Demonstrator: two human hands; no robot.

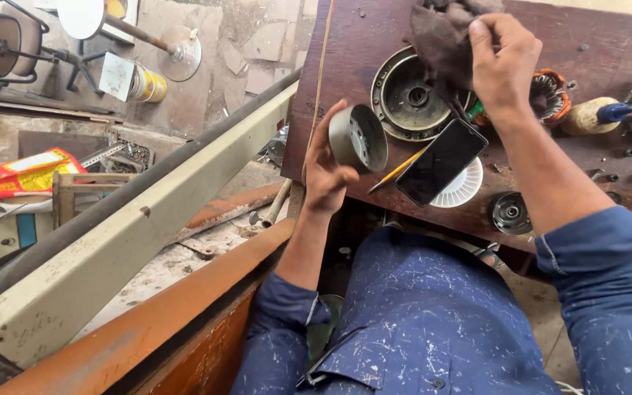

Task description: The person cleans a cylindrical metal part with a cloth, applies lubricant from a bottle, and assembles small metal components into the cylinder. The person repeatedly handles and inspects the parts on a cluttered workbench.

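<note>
L forearm comes up from bottom centre, sleeve pushed to elbow, wrist bent back. Left hand point(325, 164) w/ fingers spread wide, cupping a short grey metal cylinder point(358, 138) from its left side; thumb low, fingertips on the rim. Cylinder tilted, open face w/ holes turned toward the cam, held just above the table point(360, 36) edge.

R arm reaches further in from lower right, blue sleeve to mid-forearm, wrist straight. Right hand point(503, 62) closed in a fist around a dark rag point(440, 40), knuckles up. Rag bunched, hangs over the round metal housing point(409, 95) lying flat on the table, touching its right rim.

Nearby on table: black phone point(441, 162) face up, lying partly on a white ribbed disc point(464, 186); yellow pencil point(396, 170) just left of phone; small pulley-like part point(511, 213) near front edge; copper-wound stator point(550, 95) behind R wrist, partly hidden; screwdriver w/ pale handle point(588, 117) far right. Loose screws scattered at right.

Left of table: pale metal beam point(148, 219) running diagonal, rusty orange rail point(148, 329) below it.
</note>
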